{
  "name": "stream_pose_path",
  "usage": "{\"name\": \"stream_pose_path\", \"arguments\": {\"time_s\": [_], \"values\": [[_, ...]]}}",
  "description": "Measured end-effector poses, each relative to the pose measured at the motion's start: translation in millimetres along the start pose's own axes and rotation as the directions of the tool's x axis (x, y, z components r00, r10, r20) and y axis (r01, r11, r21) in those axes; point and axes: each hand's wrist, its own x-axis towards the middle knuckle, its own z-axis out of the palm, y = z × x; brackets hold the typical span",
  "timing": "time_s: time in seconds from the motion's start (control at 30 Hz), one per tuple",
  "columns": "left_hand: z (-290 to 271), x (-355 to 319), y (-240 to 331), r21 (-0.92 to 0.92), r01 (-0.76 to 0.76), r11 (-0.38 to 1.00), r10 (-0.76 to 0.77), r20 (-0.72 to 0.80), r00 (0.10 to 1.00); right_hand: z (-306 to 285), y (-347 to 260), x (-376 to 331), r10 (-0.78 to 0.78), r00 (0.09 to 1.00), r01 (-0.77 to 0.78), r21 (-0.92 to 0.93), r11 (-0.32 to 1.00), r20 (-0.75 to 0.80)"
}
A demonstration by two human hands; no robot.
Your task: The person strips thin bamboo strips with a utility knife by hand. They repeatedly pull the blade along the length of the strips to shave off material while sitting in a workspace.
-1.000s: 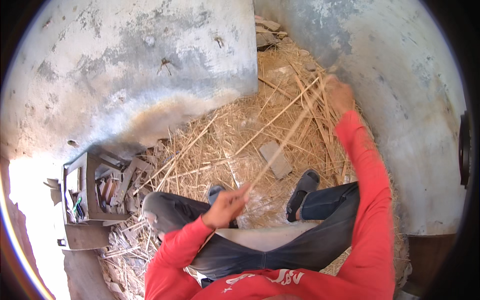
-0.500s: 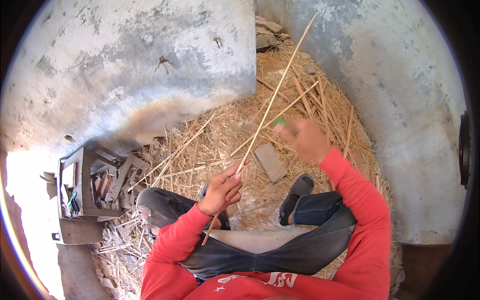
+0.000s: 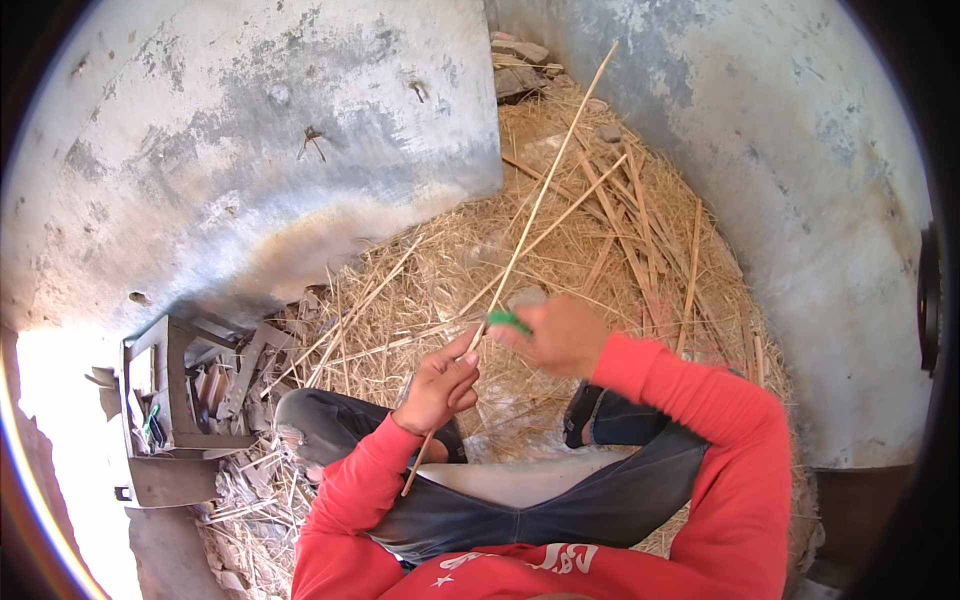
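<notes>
Pale, slender wood: the left hand [image 3: 440,388] pinches a stick [image 3: 545,190] slanting over tangled straw [image 3: 465,240]; the right hand [image 3: 563,335] clasps a green object [image 3: 510,321] beside it; white lettering [image 3: 568,558] marks the red sweatshirt [image 3: 735,470].

Green tool [image 3: 510,321] beside a slim stick [image 3: 543,190]

On my feed, the left hand [image 3: 440,388] grips the stick, its far tip toward one o'clock. At that hand's two o'clock, the right hand [image 3: 560,335] holds the tool. I see a dark wooden frame [image 3: 212,441] at eight o'clock.
</notes>
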Motion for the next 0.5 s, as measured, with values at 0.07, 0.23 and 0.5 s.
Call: {"name": "stream_pose_path", "arguments": {"time_s": [0.07, 0.23, 0.5], "values": [[-1, -3, -3, 0.013, -0.005, 1.000, 0.005, -0.012, 1.000, 15, -4, -5, -0.066, 0.998, 0.065, -0.045, 0.997, -0.002], [-8, -16, -8, 0.116, 0.052, 0.992, -0.060, 0.063, 0.996, -28, 78, 33, 0.359, 0.921, -0.349, 0.088, 0.933, -0.149], [-8, -1, -15, 0.125, -0.022, 0.992, 0.027, -0.032, 0.999, 0, 8, 0, 0.102, 0.979, -0.089, -0.077, 0.993, 0.178]]}}
